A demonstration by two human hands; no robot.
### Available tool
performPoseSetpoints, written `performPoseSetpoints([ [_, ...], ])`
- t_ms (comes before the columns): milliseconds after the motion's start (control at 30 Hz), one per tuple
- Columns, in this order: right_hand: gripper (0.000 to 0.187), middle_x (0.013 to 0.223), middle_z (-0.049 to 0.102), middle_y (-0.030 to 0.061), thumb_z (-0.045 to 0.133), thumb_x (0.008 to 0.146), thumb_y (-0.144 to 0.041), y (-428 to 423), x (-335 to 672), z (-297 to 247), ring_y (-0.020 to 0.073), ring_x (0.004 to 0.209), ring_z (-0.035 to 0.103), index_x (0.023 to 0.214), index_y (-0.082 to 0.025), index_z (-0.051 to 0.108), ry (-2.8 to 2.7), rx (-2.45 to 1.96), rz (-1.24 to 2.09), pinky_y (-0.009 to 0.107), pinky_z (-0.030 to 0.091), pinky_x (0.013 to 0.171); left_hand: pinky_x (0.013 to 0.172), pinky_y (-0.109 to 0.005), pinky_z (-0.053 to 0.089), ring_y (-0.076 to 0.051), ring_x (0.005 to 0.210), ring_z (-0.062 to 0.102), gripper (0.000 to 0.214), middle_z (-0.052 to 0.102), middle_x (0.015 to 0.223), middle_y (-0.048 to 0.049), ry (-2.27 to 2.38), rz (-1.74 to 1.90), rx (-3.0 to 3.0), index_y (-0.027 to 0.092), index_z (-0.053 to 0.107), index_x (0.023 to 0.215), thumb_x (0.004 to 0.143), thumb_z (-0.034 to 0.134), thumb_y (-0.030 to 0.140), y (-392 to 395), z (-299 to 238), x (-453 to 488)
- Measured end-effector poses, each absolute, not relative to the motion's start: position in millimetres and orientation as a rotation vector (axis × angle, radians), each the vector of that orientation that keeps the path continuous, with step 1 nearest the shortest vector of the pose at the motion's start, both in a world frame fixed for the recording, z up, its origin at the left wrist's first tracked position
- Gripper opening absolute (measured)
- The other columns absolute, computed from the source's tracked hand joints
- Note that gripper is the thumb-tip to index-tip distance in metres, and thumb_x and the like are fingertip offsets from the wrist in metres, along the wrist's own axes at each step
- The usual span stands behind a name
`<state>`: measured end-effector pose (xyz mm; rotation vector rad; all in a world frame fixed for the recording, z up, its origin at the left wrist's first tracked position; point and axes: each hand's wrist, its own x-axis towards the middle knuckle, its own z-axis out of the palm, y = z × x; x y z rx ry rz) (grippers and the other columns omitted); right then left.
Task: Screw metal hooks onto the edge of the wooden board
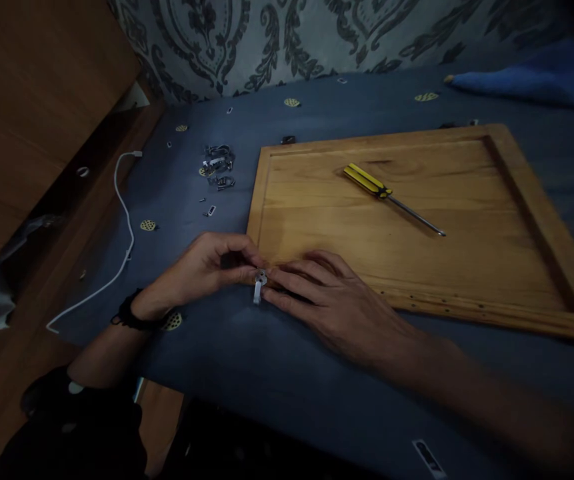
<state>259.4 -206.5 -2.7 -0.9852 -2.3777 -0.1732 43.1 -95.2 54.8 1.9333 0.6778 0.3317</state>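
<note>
A small metal cabinet hinge [258, 288] sits at the near left corner of a framed wooden cabinet door [317, 220], its arm sticking out past the edge. My left hand [211, 263] pinches the hinge from the left between thumb and fingertips. From the right, my right hand [329, 293] has its thumb and forefinger on the hinge, while its other fingers rest over the door's near edge. Fingertips partly cover the hinge. A screwdriver [369, 182] with a yellow and black handle lies on the door.
Several loose hinges [219, 163] and small screws [203, 200] lie on the blue bedsheet [237, 347], left of the door. A white cable [131, 227] curves along the left side. Wooden furniture [31, 87] stands at left. Blue cloth [531, 77] lies at the back right.
</note>
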Motion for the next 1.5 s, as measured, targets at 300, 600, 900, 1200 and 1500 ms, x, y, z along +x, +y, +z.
performPoseSetpoints([
  [300,0.034,0.122,0.073,0.0069,0.041,0.104,-0.009,-207.0,259.4,0.3,0.0247,0.109,0.058,0.125,-0.015,0.067,-2.393,-1.002,-0.15,0.044,0.045,0.096,0.07,-0.022,0.051,-0.011,0.074,0.064,0.009,0.07,0.08,-0.0018,0.702,0.274,1.872,0.012,0.071,0.09,0.087,0.07,0.021,-90.8,57.0,42.2],
  [600,0.033,0.122,0.073,0.0076,0.043,0.104,-0.01,-207.0,259.7,-1.3,0.0251,0.111,0.057,0.125,-0.015,0.067,-2.387,-0.999,-0.168,0.044,0.045,0.097,0.073,-0.025,0.05,-0.013,0.078,0.064,0.013,0.07,0.086,-0.0044,0.685,0.24,1.966,0.012,0.069,0.096,0.094,0.064,0.024,-92.7,58.7,41.2],
  [900,0.034,0.127,0.071,0.0089,0.051,0.098,-0.008,-207.7,260.4,-5.6,0.0252,0.114,0.056,0.128,-0.016,0.067,-2.405,-1.011,-0.166,0.045,0.042,0.101,0.074,-0.026,0.049,-0.016,0.082,0.067,0.016,0.074,0.092,-0.0054,0.654,0.189,2.132,0.015,0.069,0.1,0.098,0.057,0.026,-96.5,57.1,44.6],
  [1200,0.034,0.125,0.073,0.0083,0.051,0.097,-0.007,-206.9,260.6,-2.6,0.0261,0.112,0.059,0.126,-0.016,0.067,-2.422,-1.0,-0.151,0.046,0.045,0.099,0.073,-0.025,0.048,-0.014,0.081,0.067,0.017,0.074,0.092,-0.0037,0.636,0.155,2.219,0.015,0.07,0.101,0.099,0.056,0.025,-97.0,57.4,44.2],
  [1500,0.033,0.123,0.073,0.0081,0.046,0.101,-0.009,-206.5,260.8,-1.3,0.0253,0.111,0.059,0.126,-0.015,0.067,-2.418,-0.986,-0.164,0.045,0.045,0.099,0.074,-0.024,0.049,-0.014,0.081,0.068,0.015,0.075,0.09,-0.0042,0.665,0.166,2.092,0.015,0.07,0.099,0.096,0.062,0.027,-97.3,59.0,45.9],
])
